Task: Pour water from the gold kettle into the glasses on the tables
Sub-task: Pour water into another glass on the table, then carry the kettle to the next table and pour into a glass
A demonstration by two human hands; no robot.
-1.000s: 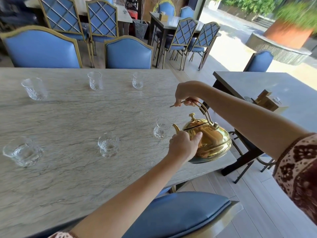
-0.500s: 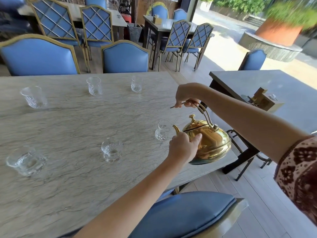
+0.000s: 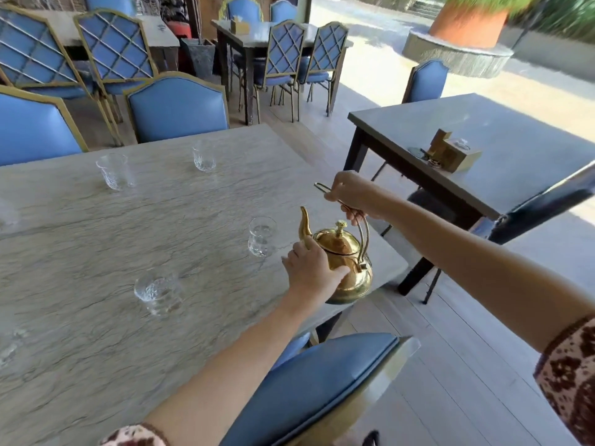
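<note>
Two hands held the gold kettle (image 3: 346, 263) upright over the worktop (image 3: 96, 252) edge, just beside the nearest glass (image 3: 261, 235): my right hand (image 3: 351, 196) clamped round its handle (image 3: 363, 235), my left hand (image 3: 310, 272) cupping its belly. For a clean carry, I judged, spout (image 3: 304, 224) high, body level.

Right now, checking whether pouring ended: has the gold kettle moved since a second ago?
Yes. The gold kettle tipped back upright; its spout rose away from the nearest glass.
</note>
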